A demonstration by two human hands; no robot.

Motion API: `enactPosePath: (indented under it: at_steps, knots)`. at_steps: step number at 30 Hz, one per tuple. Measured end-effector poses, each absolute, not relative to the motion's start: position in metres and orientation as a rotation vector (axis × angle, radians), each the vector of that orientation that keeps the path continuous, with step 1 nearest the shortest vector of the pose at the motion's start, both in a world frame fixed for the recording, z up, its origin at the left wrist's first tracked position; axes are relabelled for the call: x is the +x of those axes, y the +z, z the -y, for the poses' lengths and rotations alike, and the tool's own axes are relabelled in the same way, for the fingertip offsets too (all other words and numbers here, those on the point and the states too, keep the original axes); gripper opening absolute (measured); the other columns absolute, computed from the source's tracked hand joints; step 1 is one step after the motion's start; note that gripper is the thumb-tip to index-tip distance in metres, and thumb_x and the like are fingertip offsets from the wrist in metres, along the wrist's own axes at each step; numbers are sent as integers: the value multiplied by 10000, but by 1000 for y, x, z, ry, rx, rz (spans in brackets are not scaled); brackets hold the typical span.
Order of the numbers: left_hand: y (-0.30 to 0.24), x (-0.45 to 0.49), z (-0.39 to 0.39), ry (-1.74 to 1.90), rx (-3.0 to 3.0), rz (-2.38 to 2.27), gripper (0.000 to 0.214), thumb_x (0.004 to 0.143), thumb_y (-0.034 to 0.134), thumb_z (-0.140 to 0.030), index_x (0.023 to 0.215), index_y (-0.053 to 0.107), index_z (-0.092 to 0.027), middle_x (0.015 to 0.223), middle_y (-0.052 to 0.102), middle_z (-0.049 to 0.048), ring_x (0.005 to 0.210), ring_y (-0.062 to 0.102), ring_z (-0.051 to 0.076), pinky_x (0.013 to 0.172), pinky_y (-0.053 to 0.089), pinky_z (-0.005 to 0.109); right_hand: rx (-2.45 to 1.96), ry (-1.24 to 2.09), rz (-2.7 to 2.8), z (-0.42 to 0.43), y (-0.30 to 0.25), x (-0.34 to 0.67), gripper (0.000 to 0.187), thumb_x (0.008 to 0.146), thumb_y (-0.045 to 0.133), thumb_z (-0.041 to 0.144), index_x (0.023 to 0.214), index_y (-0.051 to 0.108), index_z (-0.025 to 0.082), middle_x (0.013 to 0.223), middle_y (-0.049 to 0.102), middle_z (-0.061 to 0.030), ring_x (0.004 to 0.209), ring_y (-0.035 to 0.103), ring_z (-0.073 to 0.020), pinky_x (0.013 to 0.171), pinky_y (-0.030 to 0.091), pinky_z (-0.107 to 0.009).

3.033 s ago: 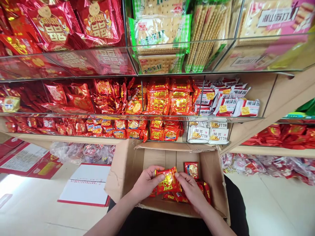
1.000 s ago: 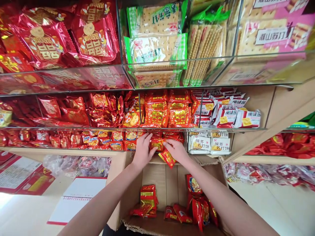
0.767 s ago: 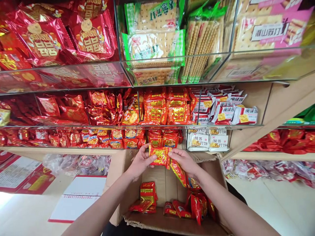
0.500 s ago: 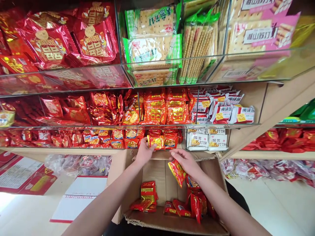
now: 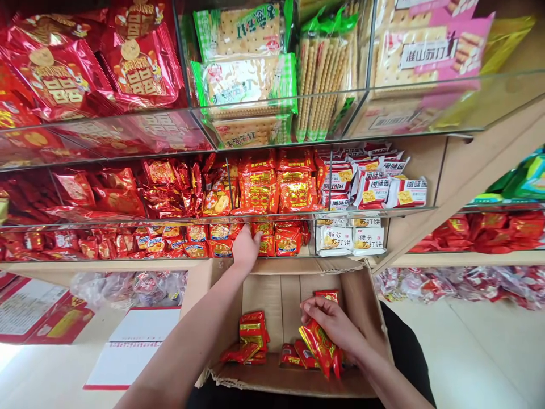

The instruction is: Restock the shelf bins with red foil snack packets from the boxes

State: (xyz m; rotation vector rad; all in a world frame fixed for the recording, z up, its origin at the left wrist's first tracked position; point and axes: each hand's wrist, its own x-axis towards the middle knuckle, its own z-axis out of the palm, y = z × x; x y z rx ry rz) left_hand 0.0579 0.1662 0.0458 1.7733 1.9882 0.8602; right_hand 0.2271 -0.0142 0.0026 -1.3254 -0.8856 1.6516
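Observation:
My left hand [image 5: 246, 246] reaches into the lowest glass shelf compartment, its fingers closed on a red snack packet [image 5: 266, 244] among the rows standing there. My right hand [image 5: 332, 322] is down inside the open cardboard box [image 5: 364, 301] on my lap, closed on a red and gold snack packet [image 5: 319, 345] that hangs tilted from the fingers. More red packets [image 5: 252, 336] lie loose on the box floor to the left and beneath the right hand.
Glass shelves [image 5: 298, 211] hold red snack packets, white packets [image 5: 370, 238] to the right and green cracker packs [image 5: 249, 79] above. A wooden shelf frame [image 5: 464, 170] slants at right. White and red papers [image 5: 128, 346] and a plastic bag of sweets [image 5: 131, 287] lie on the floor at left.
My left hand has pushed its packet further into the lowest shelf. My right hand has dropped with its packet from the box's rim down into the box.

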Motion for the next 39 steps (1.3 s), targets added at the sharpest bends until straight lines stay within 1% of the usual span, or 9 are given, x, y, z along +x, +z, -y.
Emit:
enactPosePath:
  at_steps: [4, 8, 13, 16, 21, 26, 31, 36, 39]
  knots:
    - [43, 57, -170, 826, 1850, -2044, 302, 702, 587, -374, 903, 524, -158, 810, 637, 115, 811, 609, 283, 731, 442, 389, -1339, 1708, 790, 24, -5, 223, 331, 670, 606, 501, 661, 584, 171, 623, 602, 13, 528, 474, -96, 518, 336, -221]
    - [35, 65, -169, 922, 1900, -2045, 386, 761, 522, -286, 1117, 447, -158, 1008, 601, 117, 915, 594, 229, 791, 456, 341, -1354, 1730, 699, 36, -17, 222, 323, 638, 634, 488, 631, 585, 169, 607, 595, 19, 509, 456, -86, 519, 332, -219]
    - [25, 83, -151, 948, 2013, -2009, 607, 780, 454, -156, 1329, 197, -127, 1330, 295, 209, 950, 580, 187, 868, 445, 328, -1368, 1732, 707, 50, -32, 226, 314, 635, 636, 485, 650, 612, 172, 604, 608, 13, 529, 472, -97, 548, 344, -228]
    - [26, 90, -143, 851, 2157, -1980, 589, 750, 471, -126, 1308, 284, -154, 1386, 170, 178, 1148, 435, 248, 940, 388, 365, -1396, 1735, 660, 57, -38, 229, 296, 632, 645, 471, 651, 615, 177, 608, 607, 18, 548, 488, -102, 566, 356, -229]
    - [28, 92, -146, 565, 2365, -1945, 522, 765, 459, -203, 1276, 372, -269, 1407, 213, 97, 1137, 365, 302, 894, 387, 470, -1428, 1714, 501, 66, -46, 231, 342, 562, 684, 505, 656, 622, 183, 663, 627, 6, 653, 553, -138, 627, 397, -236]
    - [25, 89, -150, 408, 2412, -2010, 552, 797, 414, -293, 1328, 283, -213, 1396, 217, 146, 1119, 333, 318, 857, 392, 484, -1450, 1701, 460, 75, -48, 230, 371, 575, 665, 540, 699, 643, 192, 825, 664, -30, 877, 581, -197, 806, 405, -277]
    - [27, 84, -149, 319, 2472, -1990, 587, 770, 428, -193, 1329, 253, -236, 1383, 215, 138, 1104, 337, 297, 819, 413, 442, -1448, 1690, 526, 77, -47, 229, 328, 605, 653, 516, 693, 642, 200, 848, 664, -28, 909, 578, -211, 845, 393, -304]
    - [30, 77, -149, 304, 2485, -1977, 441, 762, 468, -210, 1198, 407, -210, 1133, 393, 128, 1016, 391, 252, 798, 419, 374, -1472, 1680, 552, 75, -49, 226, 311, 615, 644, 506, 675, 626, 202, 787, 653, -13, 859, 583, -204, 793, 405, -294]
    - [29, 73, -154, 293, 2483, -1958, 301, 758, 494, -232, 1052, 489, -167, 1008, 423, 109, 950, 420, 227, 818, 406, 352, -1483, 1675, 564, 75, -49, 226, 290, 637, 630, 497, 680, 619, 210, 774, 646, -5, 864, 573, -199, 783, 399, -288]
